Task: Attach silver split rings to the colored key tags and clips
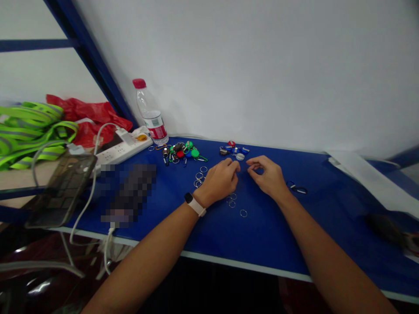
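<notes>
Key tags: colored plastic key tags [183, 152] heaped with carabiners on a blue table [262, 235].
Rings: steel split rings [199, 179] scattered just beside the left hand.
Left hand [219, 182]: fingers drawn together; grip unclear.
Right hand [266, 176]: curled, apart from the left, grip unclear, near a dark carabiner [297, 188].

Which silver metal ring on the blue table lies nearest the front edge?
The lone silver split ring below the left hand and right hand, apart from the small cluster beside it.

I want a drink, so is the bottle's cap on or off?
On. The red cap sits on top of the plastic water bottle, which stands upright beside the power strip.
</notes>
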Demonstrator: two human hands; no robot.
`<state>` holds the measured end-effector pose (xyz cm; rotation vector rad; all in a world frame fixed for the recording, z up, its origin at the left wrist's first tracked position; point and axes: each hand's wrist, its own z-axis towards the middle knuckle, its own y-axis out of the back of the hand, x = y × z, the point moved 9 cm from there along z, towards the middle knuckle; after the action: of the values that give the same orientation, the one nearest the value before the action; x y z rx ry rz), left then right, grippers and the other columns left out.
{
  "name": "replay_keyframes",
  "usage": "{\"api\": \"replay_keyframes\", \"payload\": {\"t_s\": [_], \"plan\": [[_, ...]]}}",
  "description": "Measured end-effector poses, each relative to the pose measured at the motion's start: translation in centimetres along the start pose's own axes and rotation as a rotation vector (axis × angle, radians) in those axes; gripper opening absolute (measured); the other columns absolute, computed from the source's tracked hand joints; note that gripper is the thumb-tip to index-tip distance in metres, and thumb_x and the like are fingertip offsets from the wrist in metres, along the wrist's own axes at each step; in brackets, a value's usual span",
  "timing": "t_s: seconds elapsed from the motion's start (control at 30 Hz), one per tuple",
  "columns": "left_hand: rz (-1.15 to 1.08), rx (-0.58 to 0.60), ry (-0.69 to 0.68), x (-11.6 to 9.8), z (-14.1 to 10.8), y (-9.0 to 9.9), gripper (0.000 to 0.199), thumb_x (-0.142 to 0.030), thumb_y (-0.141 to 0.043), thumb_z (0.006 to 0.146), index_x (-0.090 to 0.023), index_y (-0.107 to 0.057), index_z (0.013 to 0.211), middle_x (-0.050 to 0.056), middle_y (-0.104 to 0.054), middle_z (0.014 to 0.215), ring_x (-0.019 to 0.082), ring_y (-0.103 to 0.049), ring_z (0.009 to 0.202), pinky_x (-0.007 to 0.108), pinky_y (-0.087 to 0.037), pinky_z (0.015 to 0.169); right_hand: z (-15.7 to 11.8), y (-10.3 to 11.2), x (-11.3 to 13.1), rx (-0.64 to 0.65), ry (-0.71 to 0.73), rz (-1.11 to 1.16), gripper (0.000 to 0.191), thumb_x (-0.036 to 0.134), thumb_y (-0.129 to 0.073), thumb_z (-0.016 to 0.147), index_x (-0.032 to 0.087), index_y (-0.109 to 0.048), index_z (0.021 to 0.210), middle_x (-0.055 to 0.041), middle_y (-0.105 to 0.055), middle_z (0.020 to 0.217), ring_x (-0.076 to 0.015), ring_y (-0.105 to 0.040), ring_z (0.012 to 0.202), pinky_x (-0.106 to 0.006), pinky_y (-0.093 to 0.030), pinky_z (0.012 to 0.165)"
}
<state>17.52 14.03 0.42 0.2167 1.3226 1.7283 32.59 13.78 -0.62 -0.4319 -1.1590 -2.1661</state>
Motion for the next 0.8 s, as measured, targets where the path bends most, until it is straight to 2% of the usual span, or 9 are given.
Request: {"api": "replay_keyframes", "payload": {"t_s": [0.8], "plan": [[-0.011, 0.022, 0.006, 0.08, -0.03, -0.20, 0.022, -0.014, -0.046, 0.096, -0.017, -0.059, 0.112, 0.007, -0.062, 0.105, 0.018, -0.062, 0.093, 0.032, -0.054, 0.087, -0.07, 0.01, 0.33, -0.017, 0.026, -0.003, 0.021, 0.015, -0.058, 0.081, 0.020, -0.069, 0.099, -0.0066, -0.071, 0.091, -0.0197, -0.067, 0.075, -0.037, -0.057, 0.075]]}}
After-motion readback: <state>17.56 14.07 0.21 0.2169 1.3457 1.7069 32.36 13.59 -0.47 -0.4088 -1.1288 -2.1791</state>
